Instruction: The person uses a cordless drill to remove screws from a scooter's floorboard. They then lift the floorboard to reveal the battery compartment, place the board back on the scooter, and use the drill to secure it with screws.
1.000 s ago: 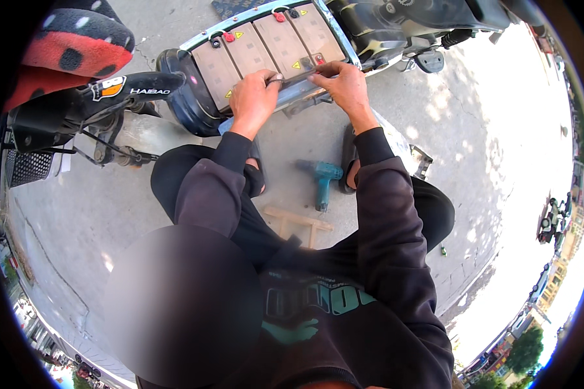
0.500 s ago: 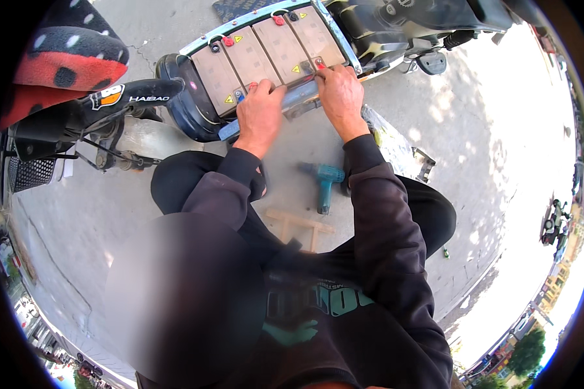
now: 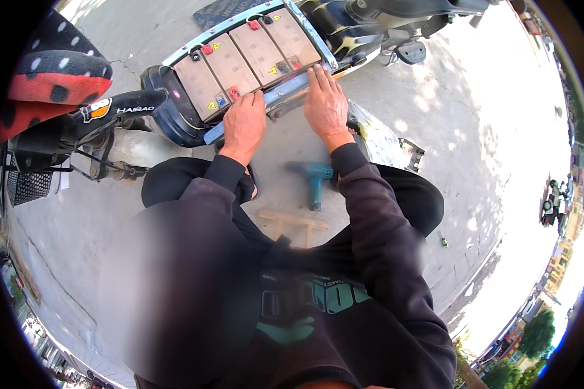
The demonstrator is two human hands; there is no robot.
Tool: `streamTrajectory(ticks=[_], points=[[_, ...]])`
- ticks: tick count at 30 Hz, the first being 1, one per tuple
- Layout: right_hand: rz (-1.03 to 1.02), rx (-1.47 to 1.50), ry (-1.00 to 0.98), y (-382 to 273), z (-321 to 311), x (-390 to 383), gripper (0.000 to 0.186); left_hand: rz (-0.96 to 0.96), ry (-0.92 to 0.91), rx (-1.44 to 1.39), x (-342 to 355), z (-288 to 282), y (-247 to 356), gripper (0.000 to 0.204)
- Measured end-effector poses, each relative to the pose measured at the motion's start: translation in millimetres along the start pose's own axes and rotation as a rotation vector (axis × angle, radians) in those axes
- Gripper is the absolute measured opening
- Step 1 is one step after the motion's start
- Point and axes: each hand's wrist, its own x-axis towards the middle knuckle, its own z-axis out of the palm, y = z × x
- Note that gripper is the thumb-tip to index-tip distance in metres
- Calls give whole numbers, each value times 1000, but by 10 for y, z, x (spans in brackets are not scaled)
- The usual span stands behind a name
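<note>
Several brown batteries (image 3: 240, 59) with red, black and blue terminals sit side by side in the scooter's floor compartment, framed by a light blue metal frame (image 3: 287, 87). My left hand (image 3: 245, 123) is at the frame's near side, its fingers bent over the edge beside a battery corner. Farther right, my right hand (image 3: 326, 104) lies on the same near edge, fingers stretched out and close together, holding nothing. What lies under both palms is hidden. A teal cordless drill (image 3: 316, 183) rests on the ground below my hands.
A wooden frame piece (image 3: 293, 219) lies between my legs. Beside my right knee are a clear plastic bag (image 3: 374, 136) and a dark bracket-like part (image 3: 411, 155). The scooter's front (image 3: 120, 110), a spotted red-and-black cloth (image 3: 61, 81) and a basket (image 3: 29, 178) are left.
The right hand's fingers have straightened from their bent hold on the edge. The left hand stays at the near edge. The whole view has shifted slightly, moving the scooter left and up.
</note>
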Motion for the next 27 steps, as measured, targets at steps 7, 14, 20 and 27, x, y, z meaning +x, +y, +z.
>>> streamTrajectory(ticks=[7, 14, 20, 27], points=[[14, -36, -18, -3, 14, 46, 49, -35, -113, 80, 90, -37, 147, 35], [-78, -133, -42, 110, -23, 52, 49, 6, -105, 97, -10, -34, 172, 39], [-137, -73, -165, 208, -133, 152, 52, -3, -173, 34, -9, -12, 66, 60], [-192, -78, -148, -67, -41, 14, 63, 39, -153, 114, -22, 30, 113, 60]])
